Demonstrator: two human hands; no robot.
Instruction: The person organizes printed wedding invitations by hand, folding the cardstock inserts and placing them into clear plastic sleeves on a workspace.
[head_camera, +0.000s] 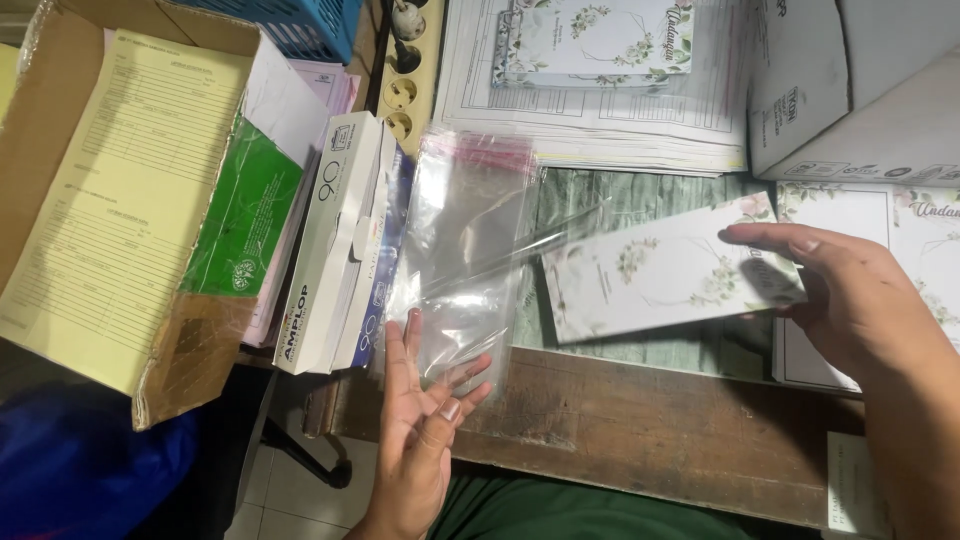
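My left hand (420, 420) lies open, palm up, fingers spread under the near end of a clear plastic sleeve (465, 250), thumb pressing the film from above so the sleeve is lightly pinched near its bottom edge. The sleeve runs away from me over the near edge of the wooden table (640, 420), its far end with a pinkish strip reaching toward a cream power strip (405, 75). My right hand (850, 300) grips the right end of a long floral card (665, 270), fingers over its top face, thumb hidden beneath. The card's left end sits just at the sleeve's right side; whether it has entered the opening I cannot tell. Left of the sleeve stand white envelope boxes (335, 240), then an open cardboard box (60, 120) holding yellow forms and a green packet. At the far side lie stacked printed sheets (600, 120) with more floral cards on top, and a white carton (850, 90) at far right
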